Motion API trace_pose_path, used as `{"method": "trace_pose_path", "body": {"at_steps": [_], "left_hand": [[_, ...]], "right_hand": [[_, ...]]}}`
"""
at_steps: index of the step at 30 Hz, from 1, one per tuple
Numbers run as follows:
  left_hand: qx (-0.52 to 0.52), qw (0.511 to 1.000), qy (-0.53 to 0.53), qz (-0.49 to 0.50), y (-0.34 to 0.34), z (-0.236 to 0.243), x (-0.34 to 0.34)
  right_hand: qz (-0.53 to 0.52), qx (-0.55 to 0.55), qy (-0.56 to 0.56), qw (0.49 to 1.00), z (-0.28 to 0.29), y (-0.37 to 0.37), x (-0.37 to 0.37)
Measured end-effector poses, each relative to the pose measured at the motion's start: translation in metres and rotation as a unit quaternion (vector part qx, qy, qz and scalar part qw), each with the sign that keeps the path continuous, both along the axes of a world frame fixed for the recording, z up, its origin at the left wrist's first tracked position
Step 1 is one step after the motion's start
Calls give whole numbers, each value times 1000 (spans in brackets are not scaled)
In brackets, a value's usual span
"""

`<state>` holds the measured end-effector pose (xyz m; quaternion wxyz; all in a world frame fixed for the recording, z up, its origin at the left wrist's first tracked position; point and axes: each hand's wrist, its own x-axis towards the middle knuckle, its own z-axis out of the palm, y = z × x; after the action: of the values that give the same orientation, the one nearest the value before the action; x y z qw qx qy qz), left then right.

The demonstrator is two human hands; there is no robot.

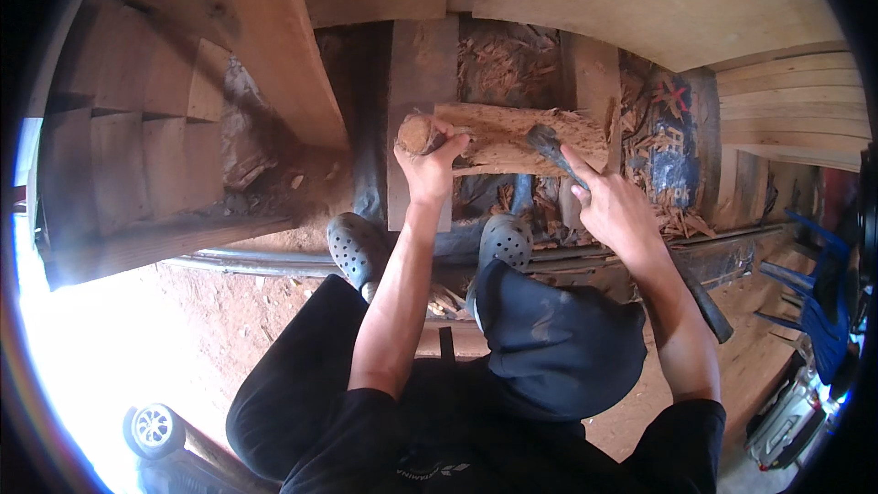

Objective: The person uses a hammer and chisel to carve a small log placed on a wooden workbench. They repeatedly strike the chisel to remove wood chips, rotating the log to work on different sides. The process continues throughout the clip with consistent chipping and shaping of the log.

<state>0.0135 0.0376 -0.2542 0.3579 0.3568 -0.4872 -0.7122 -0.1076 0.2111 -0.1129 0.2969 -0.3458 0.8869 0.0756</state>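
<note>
A rough, hewn piece of wood (508, 163) lies across wooden supports in front of me, its upper face gouged and fibrous. My left hand (430, 165) is closed around a round-ended wooden piece (419, 134) at the left end of the hewn wood. Whether the two are joined I cannot tell. My right hand (615, 206) grips a dark long-handled tool (547, 142), index finger stretched along it. The tool's head is over the right part of the hewn wood, and its handle (702, 297) runs back beneath my right forearm.
Wood chips (508, 64) litter the ground around the supports. A thick leaning beam (265, 27) and stacked boards (119, 142) stand on the left. More planks (791, 105) are stacked at right, with a blue chair (819, 297) below. My clogs (506, 240) are near the supports. A wheel (154, 427) shows lower left.
</note>
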Motion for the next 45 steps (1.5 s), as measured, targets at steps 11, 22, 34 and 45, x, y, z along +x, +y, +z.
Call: {"method": "trace_pose_path", "body": {"at_steps": [11, 22, 34, 45], "left_hand": [[90, 991, 94, -43, -4, 3, 3], [49, 998, 34, -13, -2, 8, -1], [88, 985, 119, -89, -20, 4, 10], [28, 999, 32, 33, -4, 3, -8]], "right_hand": [[4, -33, 22, 999, -9, 11, 3], [20, -27, 22, 999, -5, 7, 3], [35, -27, 17, 999, -5, 7, 4], [75, -21, 16, 997, -7, 6, 17]]}}
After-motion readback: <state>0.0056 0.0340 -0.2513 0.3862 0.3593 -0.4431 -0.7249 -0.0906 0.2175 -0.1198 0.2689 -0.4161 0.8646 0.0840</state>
